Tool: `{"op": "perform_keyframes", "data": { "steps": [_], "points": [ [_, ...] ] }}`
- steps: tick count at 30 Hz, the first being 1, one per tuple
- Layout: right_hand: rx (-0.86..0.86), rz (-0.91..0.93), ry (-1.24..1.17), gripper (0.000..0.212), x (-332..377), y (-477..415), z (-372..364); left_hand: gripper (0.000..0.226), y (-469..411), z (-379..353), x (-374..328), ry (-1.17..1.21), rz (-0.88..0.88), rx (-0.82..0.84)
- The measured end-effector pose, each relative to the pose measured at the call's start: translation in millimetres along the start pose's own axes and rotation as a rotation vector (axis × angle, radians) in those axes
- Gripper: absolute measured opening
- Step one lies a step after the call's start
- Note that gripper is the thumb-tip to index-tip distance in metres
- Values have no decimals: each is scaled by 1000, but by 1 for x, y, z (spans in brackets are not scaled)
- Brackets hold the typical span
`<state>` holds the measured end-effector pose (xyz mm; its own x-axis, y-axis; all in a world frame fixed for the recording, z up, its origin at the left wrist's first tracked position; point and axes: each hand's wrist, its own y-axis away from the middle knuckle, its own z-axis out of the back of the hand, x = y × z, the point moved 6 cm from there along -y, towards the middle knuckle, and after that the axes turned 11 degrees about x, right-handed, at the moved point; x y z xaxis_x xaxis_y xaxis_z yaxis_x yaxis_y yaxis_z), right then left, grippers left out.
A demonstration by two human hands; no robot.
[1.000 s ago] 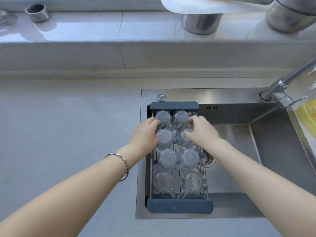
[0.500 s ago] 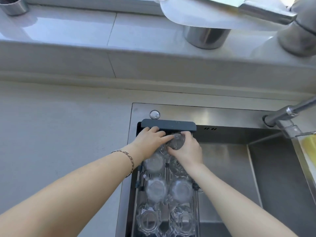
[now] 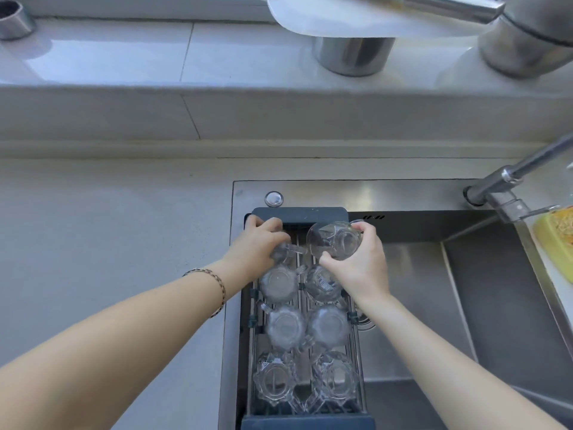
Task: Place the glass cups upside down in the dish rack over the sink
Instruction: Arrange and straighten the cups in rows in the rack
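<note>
A dark grey dish rack (image 3: 299,214) spans the left part of the steel sink (image 3: 418,305). Several clear glass cups stand upside down in it in two columns, for example one glass cup (image 3: 285,327) in the middle. My right hand (image 3: 359,265) holds a glass cup (image 3: 336,240) lifted and tipped on its side above the rack's far right corner. My left hand (image 3: 259,243) covers and grips another glass cup (image 3: 286,251) at the far left of the rack; that cup is mostly hidden by the fingers.
A tap (image 3: 508,178) reaches in from the right over the sink. A yellow sponge (image 3: 555,234) lies at the right edge. Steel pots (image 3: 353,54) and a metal cup (image 3: 14,21) stand on the ledge behind. Grey counter (image 3: 108,243) lies to the left.
My right hand has lifted the far right cup off the rack and tipped it sideways. My left hand stays on the far left cup. The view has shifted slightly.
</note>
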<state>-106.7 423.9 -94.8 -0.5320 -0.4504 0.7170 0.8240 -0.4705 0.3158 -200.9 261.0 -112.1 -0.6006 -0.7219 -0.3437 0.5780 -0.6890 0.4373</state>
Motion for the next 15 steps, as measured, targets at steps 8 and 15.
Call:
{"op": "perform_keyframes", "data": {
  "steps": [8, 15],
  "points": [
    [66, 41, 108, 66, -7, -6, 1, 38, 10, -1, 5, 388, 428, -170],
    [207, 113, 389, 65, 18, -20, -23, 39, -10, -4, -13, 221, 385, -58]
  ]
}}
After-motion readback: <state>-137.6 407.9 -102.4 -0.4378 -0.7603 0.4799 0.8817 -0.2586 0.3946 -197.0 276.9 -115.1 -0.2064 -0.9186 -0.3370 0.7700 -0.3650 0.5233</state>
